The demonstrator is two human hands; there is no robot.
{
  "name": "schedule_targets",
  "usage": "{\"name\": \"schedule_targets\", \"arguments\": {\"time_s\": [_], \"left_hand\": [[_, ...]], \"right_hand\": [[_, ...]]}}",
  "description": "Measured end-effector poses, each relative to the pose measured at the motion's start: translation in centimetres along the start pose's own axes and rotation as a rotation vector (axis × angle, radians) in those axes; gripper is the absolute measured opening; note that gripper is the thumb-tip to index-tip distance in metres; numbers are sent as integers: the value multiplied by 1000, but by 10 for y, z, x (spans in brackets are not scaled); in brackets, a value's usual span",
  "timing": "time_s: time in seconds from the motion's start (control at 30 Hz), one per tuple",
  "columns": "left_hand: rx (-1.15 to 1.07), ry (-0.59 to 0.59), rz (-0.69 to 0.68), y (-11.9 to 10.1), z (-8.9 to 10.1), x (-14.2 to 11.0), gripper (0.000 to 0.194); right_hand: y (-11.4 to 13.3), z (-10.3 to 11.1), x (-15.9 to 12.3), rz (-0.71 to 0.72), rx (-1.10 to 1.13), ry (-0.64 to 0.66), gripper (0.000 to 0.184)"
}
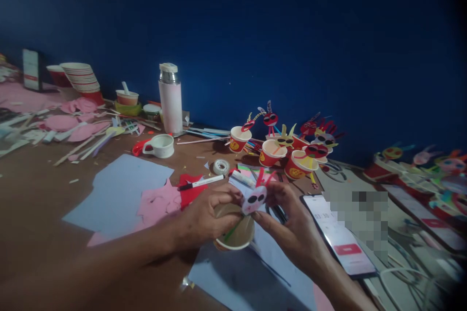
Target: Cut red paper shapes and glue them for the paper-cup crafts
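A small white paper face (254,200) with black oval eyes and red strips on top is held upright between my two hands. My left hand (206,211) is closed, its thumb and fingers at the face's left edge and over the rim of a paper cup. My right hand (292,216) pinches the right side, thumb at the lower edge and fingertips partly hidden behind. Directly below stands the paper cup (239,238), with a green strip (233,229) inside. Under it lie light blue paper sheets (233,277).
Several decorated cups (273,154) stand behind my hands. To the right lies a phone (341,238) near cables. A marker (202,182), tape roll (221,167), pink paper scraps (158,200), white mug (159,146) and flask (170,102) are to the left. A blue wall (233,34) rises behind.
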State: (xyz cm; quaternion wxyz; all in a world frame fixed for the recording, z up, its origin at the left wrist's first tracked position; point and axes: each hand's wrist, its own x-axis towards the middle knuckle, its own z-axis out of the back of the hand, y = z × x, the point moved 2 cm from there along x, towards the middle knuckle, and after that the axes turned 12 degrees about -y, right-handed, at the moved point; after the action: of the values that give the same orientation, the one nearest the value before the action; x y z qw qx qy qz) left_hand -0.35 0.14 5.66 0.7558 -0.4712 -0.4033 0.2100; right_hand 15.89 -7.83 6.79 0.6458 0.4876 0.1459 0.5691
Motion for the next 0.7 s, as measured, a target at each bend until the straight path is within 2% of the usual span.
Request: {"name": "schedule_targets", "arguments": {"time_s": [0.17,0.33,0.47,0.7], "left_hand": [[-3,11,3,3,0,-1,14],[-28,1,12,2,1,-2,18],[-12,5,21,-2,1,-1,22],[-67,-57,47,-4,2,4,13]], "right_hand": [[3,-7,3,-128,167,37,36],[5,-10,6,-197,234,57,32],[3,-12,5,-207,203,36,27],[8,-17,4,-172,220,16,22]]}}
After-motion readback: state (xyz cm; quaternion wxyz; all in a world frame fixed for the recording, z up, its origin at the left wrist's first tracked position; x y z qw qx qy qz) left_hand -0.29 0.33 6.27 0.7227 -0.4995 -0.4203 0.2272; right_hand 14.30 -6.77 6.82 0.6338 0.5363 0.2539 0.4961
